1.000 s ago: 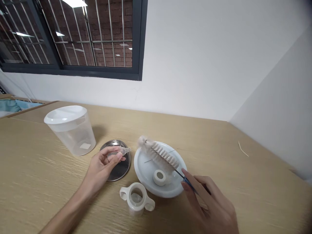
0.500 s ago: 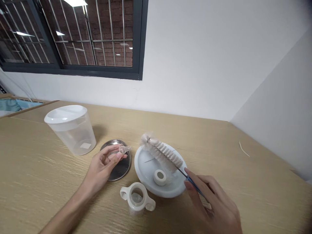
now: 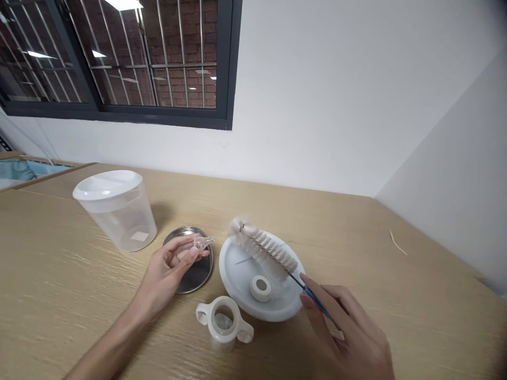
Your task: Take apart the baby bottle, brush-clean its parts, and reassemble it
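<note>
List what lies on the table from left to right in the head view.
Clear lidded container → left hand holding a small clear nipple → handled bottle → white plate → right hand holding the bottle brush.

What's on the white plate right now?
On the white plate a small white ring rests near its middle. The bottle brush, held by the right hand, lies across the plate's far side, hiding the surface beneath its bristles.
</note>
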Tool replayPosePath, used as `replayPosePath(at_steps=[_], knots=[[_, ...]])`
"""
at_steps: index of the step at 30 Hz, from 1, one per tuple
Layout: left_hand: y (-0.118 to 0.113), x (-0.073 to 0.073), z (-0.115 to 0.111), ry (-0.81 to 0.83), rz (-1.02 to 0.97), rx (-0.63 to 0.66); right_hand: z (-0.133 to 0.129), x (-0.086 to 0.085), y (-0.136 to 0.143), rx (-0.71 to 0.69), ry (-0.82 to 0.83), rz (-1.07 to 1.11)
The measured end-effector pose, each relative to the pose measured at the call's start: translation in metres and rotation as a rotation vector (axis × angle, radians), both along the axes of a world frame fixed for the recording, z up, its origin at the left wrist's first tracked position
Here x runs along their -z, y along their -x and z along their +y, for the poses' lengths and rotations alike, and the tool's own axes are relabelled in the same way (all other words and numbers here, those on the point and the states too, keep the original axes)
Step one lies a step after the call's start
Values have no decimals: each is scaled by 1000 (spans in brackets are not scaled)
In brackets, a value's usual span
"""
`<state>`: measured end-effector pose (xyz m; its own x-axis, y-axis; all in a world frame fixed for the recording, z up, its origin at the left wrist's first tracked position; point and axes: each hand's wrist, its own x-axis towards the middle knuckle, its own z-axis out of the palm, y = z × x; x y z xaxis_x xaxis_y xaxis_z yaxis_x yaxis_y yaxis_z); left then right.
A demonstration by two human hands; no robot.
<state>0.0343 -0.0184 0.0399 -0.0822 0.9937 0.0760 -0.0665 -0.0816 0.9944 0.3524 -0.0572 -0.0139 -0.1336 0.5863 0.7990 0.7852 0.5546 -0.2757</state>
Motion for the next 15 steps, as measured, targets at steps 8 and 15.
replayPosePath(at_steps=[8, 15], knots=[[2, 5, 0, -16, 14, 23, -1, -1, 0, 15, -6, -5], [5, 13, 1, -93, 31, 50, -1, -3, 2, 61, 31, 58]])
